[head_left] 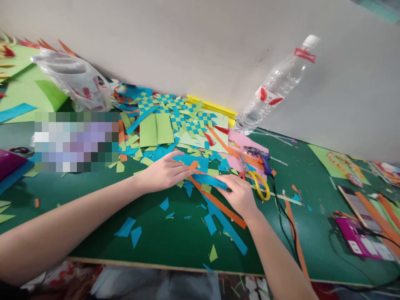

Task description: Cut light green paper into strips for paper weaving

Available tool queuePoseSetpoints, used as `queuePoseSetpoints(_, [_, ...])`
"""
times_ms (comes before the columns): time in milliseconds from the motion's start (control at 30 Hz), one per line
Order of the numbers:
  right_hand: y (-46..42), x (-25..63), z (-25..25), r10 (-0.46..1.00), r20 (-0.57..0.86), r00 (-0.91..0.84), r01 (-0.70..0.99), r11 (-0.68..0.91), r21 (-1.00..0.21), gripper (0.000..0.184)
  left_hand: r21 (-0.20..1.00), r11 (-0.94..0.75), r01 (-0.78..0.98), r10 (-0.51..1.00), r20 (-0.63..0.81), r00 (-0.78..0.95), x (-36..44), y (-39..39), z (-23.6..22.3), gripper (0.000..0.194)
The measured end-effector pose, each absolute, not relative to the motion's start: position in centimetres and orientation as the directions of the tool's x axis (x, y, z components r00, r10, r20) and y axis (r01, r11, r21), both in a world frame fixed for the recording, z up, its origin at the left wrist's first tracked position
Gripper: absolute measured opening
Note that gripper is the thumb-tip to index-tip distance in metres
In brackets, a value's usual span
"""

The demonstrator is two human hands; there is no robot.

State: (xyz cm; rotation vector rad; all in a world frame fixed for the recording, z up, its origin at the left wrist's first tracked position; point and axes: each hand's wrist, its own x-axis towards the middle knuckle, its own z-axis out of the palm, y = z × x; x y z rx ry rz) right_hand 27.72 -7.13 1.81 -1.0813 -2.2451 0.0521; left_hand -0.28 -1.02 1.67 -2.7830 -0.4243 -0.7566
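Observation:
My left hand [167, 173] reaches in over the scraps, its fingers closed at the left end of crossed orange and blue paper strips. Between my thumb and fingers, my right hand [240, 193] pinches the right end of a short blue paper strip [208, 181]. From this crossing, a long orange paper strip [220, 203] and a longer blue paper strip [229, 230] slant down across the table towards me. How the strips cross under my left fingertips is partly hidden. Just right of my right hand lie scissors [262, 187] with yellow handles.
Behind my hands, blue-and-green woven paper pieces [184, 112] are heaped among cut scraps on the green table [131, 256]. A tall plastic bottle [275, 91] stands by the wall. A blue glue gun [265, 161] trails its cord at right, near a phone [359, 208] and purple box [354, 237].

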Motion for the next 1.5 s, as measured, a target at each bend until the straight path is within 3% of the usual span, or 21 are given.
queuePoseSetpoints(267, [-7.16, 27.22, 1.71, 0.813, 0.476, -0.335, 0.695, 0.554, -0.457, 0.01, -0.072, -0.936, 0.344, 0.263, 0.508, 0.82, -0.34, -0.93, 1.76, 0.029])
queuePoseSetpoints(467, [-7.18, 27.08, 1.66, 0.891, 0.376, -0.253, 0.63, 0.447, -0.635, 0.013, -0.098, -0.928, 0.358, 0.264, 0.505, 0.822, -0.4, -0.79, 1.59, 0.027])
queuePoseSetpoints(667, [-7.22, 27.36, 2.02, 0.906, 0.36, -0.223, 0.664, 0.412, -0.624, 0.02, -0.079, -0.924, 0.375, 0.284, 0.514, 0.809, -0.57, -0.65, 1.65, 0.027])
queuePoseSetpoints(900, [-7.32, 27.3, 2.46, 0.913, 0.359, -0.195, 0.659, 0.393, -0.641, 0.019, -0.113, -0.927, 0.357, 0.253, 0.513, 0.82, -0.59, -0.57, 1.39, 0.025])
queuePoseSetpoints(1500, [-7.39, 27.26, 2.22, 0.938, 0.305, -0.165, 0.629, 0.339, -0.7, 0.02, -0.063, -0.932, 0.357, 0.272, 0.53, 0.803, -0.45, -0.54, 1.39, 0.02])
